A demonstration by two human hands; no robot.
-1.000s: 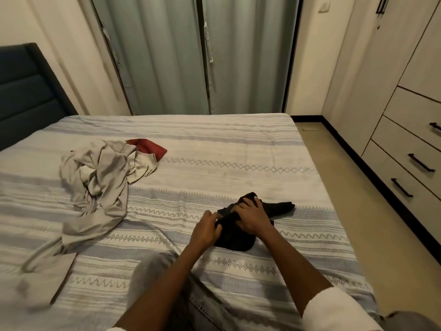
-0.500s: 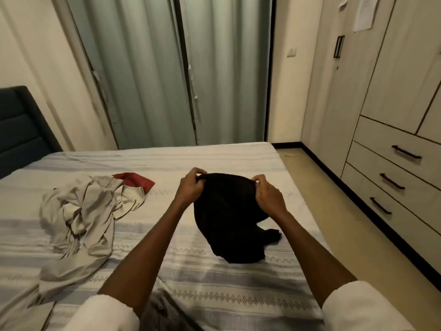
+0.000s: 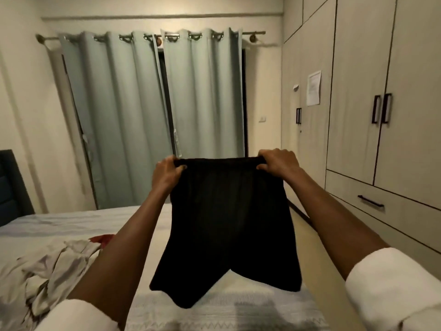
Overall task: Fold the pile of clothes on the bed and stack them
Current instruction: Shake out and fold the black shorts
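- Left hand (image 3: 166, 176) grips one waistband end of black shorts (image 3: 229, 225).
- Right hand (image 3: 278, 163) grips the other end.
- Shorts hang spread above bed (image 3: 214, 311).
- Grey clothes (image 3: 47, 268) lie crumpled at left.

Dim, warm indoor light, slightly soft picture

Wide-angle bending curves the wardrobe (image 3: 386, 115) at right; the curtains (image 3: 152, 115) look smeared, the black shorts (image 3: 229, 223) show no detail and shade the bed (image 3: 250, 309) beneath.
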